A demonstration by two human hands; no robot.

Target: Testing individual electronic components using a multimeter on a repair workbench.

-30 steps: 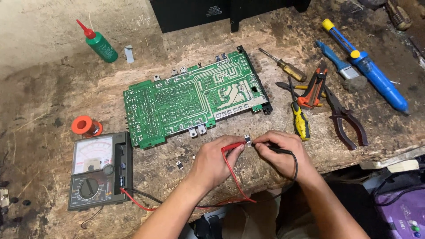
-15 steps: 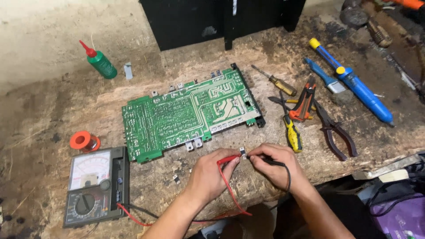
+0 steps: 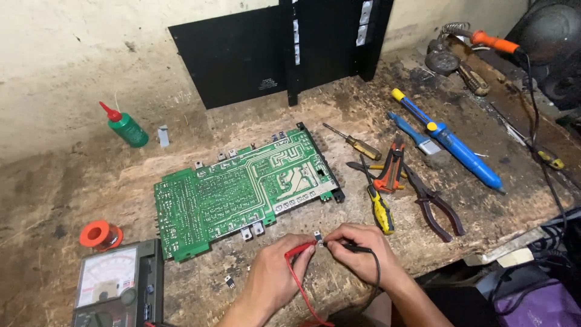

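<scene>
A small black component (image 3: 318, 237) is seen pinned between two probes near the front edge of a worn bench (image 3: 254, 127), just below the green board (image 3: 242, 194). Compared with the view of a second earlier, the hands are placed much as they were, while the camera has been tilted up, so that the black panel (image 3: 242, 60) against the wall and an orange-handled iron (image 3: 493, 42) have been brought into sight and the meter (image 3: 118, 293) has been pushed to the lower left corner; the probing is thus judged to be held steady rather than finished. The left hand (image 3: 275, 275) is laid palm-down on the bench, its fingers pinched on the red probe (image 3: 299, 249), whose tip is set against the component's left side. The right hand (image 3: 363, 248) is curled, with thumb and forefinger pinched on the black probe (image 3: 345, 246), which is pressed in from the right. Red lead (image 3: 296, 284) and black lead (image 3: 378, 272) are trailed back toward the person. Pliers (image 3: 433, 203), a yellow-handled tool (image 3: 381, 212), a blue pump (image 3: 448, 142) and a solder reel (image 3: 100, 235) are left untouched, well apart from both hands.
</scene>
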